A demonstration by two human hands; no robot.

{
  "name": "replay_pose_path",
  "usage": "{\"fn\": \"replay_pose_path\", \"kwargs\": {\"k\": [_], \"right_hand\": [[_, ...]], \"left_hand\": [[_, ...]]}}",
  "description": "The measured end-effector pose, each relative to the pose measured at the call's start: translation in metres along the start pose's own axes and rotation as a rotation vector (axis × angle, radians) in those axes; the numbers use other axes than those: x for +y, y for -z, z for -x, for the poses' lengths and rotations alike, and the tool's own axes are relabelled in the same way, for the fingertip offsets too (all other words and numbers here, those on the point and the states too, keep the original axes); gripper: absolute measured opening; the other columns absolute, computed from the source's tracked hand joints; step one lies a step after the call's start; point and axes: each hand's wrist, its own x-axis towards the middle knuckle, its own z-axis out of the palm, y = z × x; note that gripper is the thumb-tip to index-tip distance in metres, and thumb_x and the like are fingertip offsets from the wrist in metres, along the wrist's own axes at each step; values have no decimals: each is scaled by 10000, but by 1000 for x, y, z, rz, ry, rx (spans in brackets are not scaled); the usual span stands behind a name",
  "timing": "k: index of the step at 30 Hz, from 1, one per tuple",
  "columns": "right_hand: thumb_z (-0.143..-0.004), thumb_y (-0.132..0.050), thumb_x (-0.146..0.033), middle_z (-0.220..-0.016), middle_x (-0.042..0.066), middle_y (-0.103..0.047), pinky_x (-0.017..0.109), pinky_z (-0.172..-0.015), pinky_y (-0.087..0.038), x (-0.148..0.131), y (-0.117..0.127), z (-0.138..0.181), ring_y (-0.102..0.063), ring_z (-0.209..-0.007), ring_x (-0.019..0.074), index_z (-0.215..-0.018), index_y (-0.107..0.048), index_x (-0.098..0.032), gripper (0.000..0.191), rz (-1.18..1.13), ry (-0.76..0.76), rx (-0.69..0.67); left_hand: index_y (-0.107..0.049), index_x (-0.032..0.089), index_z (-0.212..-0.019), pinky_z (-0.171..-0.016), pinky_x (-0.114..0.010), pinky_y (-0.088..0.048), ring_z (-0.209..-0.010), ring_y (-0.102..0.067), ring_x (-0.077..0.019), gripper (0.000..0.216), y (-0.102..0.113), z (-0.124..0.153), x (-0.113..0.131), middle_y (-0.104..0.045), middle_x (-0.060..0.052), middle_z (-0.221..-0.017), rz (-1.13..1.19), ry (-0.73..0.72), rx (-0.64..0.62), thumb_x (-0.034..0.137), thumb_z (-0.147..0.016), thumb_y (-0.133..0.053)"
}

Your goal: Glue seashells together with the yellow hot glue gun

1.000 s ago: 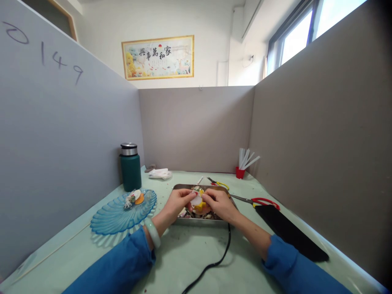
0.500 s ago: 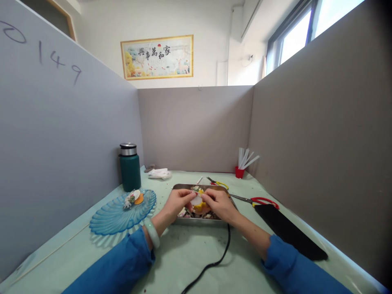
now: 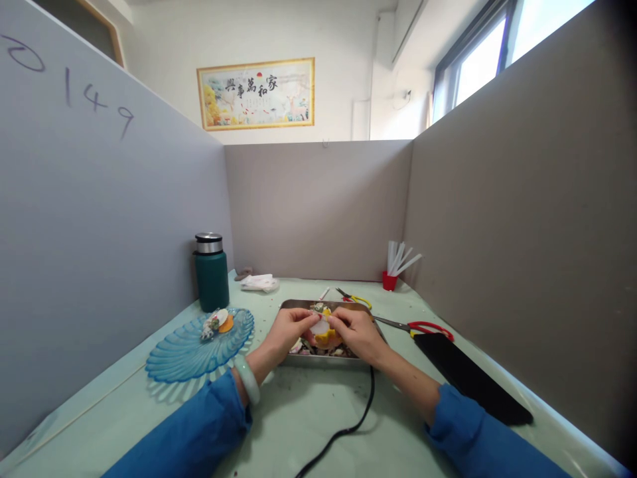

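Both of my hands meet over a metal tray [image 3: 293,307] in the middle of the table. My left hand [image 3: 287,330] pinches the left side of a small white and yellow piece [image 3: 320,328]. My right hand [image 3: 357,331] pinches its right side, fingers curled. The tray holds several small mixed bits under the hands. A pale bangle sits on my left wrist.
A blue glass plate [image 3: 189,352] with a few small pieces lies left. A green flask [image 3: 211,272] stands behind it. Red-handled scissors [image 3: 421,326], yellow-handled scissors [image 3: 355,297], a red cup of white sticks [image 3: 391,280], a black flat case [image 3: 472,378] and a black cable [image 3: 348,425] lie right and near. Partition walls enclose three sides.
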Motion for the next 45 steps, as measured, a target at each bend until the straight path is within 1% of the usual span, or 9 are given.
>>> {"fn": "replay_pose_path", "kwargs": {"k": [21, 25, 28, 31, 32, 35, 39, 45], "right_hand": [[-855, -418, -359, -579, -20, -542, 202, -507, -294, 0, 0, 2, -457, -545, 98, -634, -543, -173, 315, -13, 1, -9], [-859, -408, -365, -563, -18, -534, 204, -499, -293, -1, 0, 2, -452, -531, 100, -631, -543, -176, 326, 6, 7, 3], [-860, -413, -355, -557, -22, -530, 203, -500, -287, -3, 0, 2, -442, -524, 97, -642, -553, -181, 312, 31, 12, 25], [-861, -418, -354, -558, -21, -524, 203, -509, -285, -5, 1, 3, -438, -529, 97, -642, -548, -184, 306, 67, 29, 42], [-861, -419, -355, -557, -20, -522, 204, -511, -284, -6, 1, 3, -438, -530, 98, -638, -544, -184, 308, 80, 35, 46], [-865, -413, -355, -551, -18, -516, 206, -515, -281, -8, 2, 4, -439, -528, 99, -628, -534, -184, 316, 111, 54, 49], [-869, -412, -359, -548, -15, -519, 209, -520, -285, -10, 2, 5, -439, -523, 100, -622, -530, -185, 324, 133, 74, 53], [-867, -412, -350, -555, -9, -535, 212, -520, -293, -11, 3, 6, -445, -527, 103, -629, -547, -186, 318, 102, 87, 46]], "left_hand": [[-634, 90, -765, -461, -207, -430, -437, -555, -108, 367, 0, 1, 2, -626, -51, -638, 4, 18, -17, 448, -681, -630], [-623, 90, -776, -460, -208, -434, -440, -556, -103, 373, -1, 1, 2, -628, -55, -667, 24, 12, -31, 452, -686, -624], [-610, 93, -863, -475, -222, -456, -453, -558, -100, 387, -2, 1, 4, -629, -52, -708, 58, 15, -37, 421, -663, -656], [-575, 115, -982, -490, -233, -475, -468, -567, -104, 465, -4, 2, 6, -622, -29, -707, 80, 13, -40, 383, -623, -699], [-571, 118, -980, -487, -234, -476, -468, -567, -104, 465, -4, 3, 6, -619, -25, -705, 79, 10, -43, 385, -622, -699], [-576, 113, -875, -452, -222, -462, -438, -552, -95, 390, -4, 3, 5, -609, -25, -691, 66, -3, -42, 441, -674, -640], [-556, 118, -807, -391, -189, -414, -393, -528, -89, 391, -3, 2, 3, -582, -13, -613, 61, -1, -38, 503, -737, -547], [-542, 124, -787, -392, -179, -411, -393, -533, -86, 390, 0, 3, 3, -592, -19, -630, 99, 22, -80, 509, -729, -558]]}}
